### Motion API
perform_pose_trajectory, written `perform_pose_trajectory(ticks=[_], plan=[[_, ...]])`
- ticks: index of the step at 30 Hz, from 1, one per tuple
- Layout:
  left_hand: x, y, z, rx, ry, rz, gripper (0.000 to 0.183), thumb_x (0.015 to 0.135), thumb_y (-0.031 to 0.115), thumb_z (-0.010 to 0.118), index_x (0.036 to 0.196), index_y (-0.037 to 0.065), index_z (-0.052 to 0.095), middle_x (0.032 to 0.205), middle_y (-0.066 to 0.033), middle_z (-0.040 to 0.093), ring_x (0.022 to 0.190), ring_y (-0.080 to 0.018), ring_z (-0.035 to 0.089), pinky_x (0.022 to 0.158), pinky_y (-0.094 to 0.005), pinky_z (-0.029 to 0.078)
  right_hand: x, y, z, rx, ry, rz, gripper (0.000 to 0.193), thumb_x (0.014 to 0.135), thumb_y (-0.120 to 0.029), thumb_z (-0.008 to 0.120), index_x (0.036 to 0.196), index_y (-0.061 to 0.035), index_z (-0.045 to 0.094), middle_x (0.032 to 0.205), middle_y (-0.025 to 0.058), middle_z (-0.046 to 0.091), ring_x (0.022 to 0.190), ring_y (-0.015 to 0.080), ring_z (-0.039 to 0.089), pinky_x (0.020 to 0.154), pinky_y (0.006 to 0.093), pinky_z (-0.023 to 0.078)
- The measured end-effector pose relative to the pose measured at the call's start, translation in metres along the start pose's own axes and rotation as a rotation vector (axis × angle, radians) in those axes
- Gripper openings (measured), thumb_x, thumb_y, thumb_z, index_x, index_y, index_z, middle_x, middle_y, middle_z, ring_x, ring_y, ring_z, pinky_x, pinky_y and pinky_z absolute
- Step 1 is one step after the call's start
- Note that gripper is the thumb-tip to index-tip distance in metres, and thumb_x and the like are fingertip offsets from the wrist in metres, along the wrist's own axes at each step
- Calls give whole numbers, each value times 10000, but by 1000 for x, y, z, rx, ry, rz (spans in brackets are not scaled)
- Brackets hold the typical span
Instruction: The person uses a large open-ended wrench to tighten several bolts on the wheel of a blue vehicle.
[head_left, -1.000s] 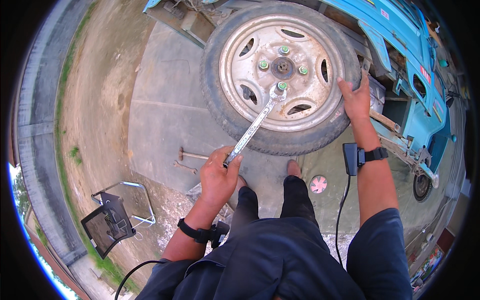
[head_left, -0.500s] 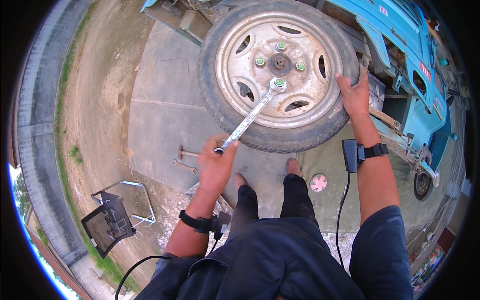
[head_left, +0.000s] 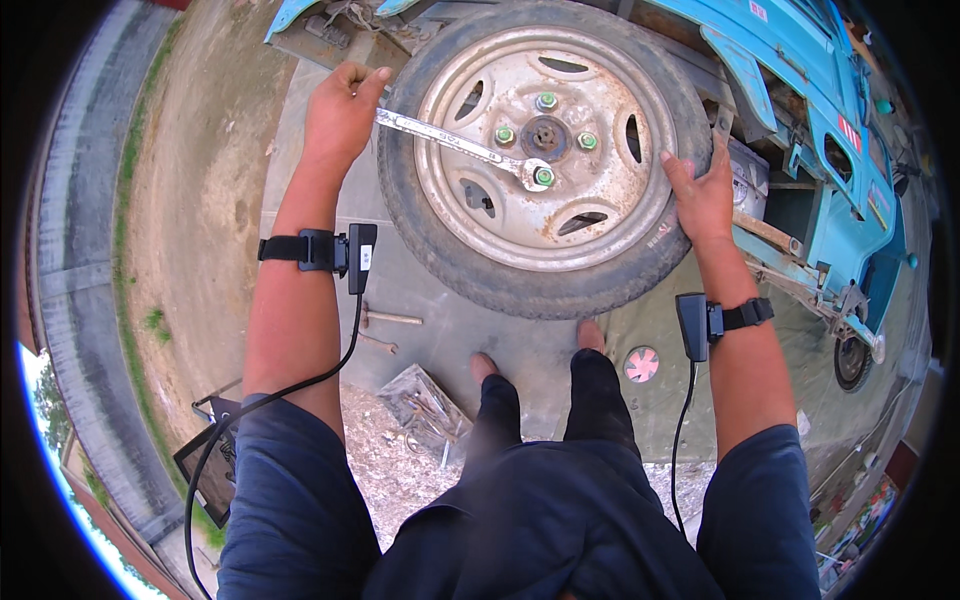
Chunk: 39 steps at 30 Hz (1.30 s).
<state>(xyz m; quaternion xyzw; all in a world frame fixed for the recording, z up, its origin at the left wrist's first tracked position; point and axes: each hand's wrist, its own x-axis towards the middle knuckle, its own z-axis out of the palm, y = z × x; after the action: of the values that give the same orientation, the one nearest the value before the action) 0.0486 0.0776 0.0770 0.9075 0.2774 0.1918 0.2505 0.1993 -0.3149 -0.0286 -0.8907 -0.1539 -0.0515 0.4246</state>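
A silver wrench (head_left: 450, 138) lies across the wheel, its jaw on the lowest green-marked nut (head_left: 543, 177). My left hand (head_left: 338, 115) is closed round the wrench's far end, beyond the tyre's left edge. The wheel has a rusty pale rim (head_left: 540, 225), several green-marked nuts about its hub (head_left: 545, 137), and a worn black tyre (head_left: 470, 272). My right hand (head_left: 705, 200) grips the tyre's right edge, thumb on the sidewall; its other fingers are partly hidden.
The blue vehicle (head_left: 800, 70) stands behind and right of the wheel. Below my left forearm lie a hammer (head_left: 398, 319), a small wrench (head_left: 378, 345) and a grey tray of tools (head_left: 425, 402). A red-and-white disc (head_left: 641, 364) lies near my feet. Cables hang from both wrist straps.
My left hand has swung the wrench's handle up and to the left, clockwise about the lowest nut. My right hand stays on the tyre. The tool tray has come into view.
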Motion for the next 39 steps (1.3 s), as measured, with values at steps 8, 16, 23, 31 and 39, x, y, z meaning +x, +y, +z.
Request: perform_pose_trajectory(ticks=[8,16,23,31,39], plan=[[-117,-26,-96,-470,279,-541,324,980,315,610,1041,-2,639,710,-22,557,554,-105,482,505,-250,374,2,-2,7,34,26,-60,864,766,-374,788,1377,119,426,1311,314,540,1234,400,530,1057,428,401],[-252,46,-67,-1183,-454,-480,265,1010,207,559,1195,20,524,692,-42,514,501,-126,475,449,-244,409,-5,-8,-4,81,47,-64,840,768,-373,790,1349,124,445,1264,307,568,1178,399,561,1025,434,425],[-309,106,15,-1096,-689,-754,137,1041,186,496,990,59,490,635,-37,552,519,-124,547,499,-255,447,-3,-5,0,45,43,-49,874,768,-396,783,1365,136,430,1234,343,571,1161,426,569,1012,441,437],[-312,126,55,-987,-650,-798,153,1043,195,494,993,50,489,662,-45,570,543,-116,554,505,-250,443,-4,-11,-3,69,24,-5,868,760,-377,790,1370,128,434,1284,338,544,1210,420,540,1038,441,423],[-309,152,81,-1095,-563,-812,167,1046,187,467,940,59,460,661,-49,539,548,-128,528,505,-272,423,1,4,3,8,27,7,900,762,-395,802,1408,89,405,1328,298,537,1236,386,538,1055,401,415]])
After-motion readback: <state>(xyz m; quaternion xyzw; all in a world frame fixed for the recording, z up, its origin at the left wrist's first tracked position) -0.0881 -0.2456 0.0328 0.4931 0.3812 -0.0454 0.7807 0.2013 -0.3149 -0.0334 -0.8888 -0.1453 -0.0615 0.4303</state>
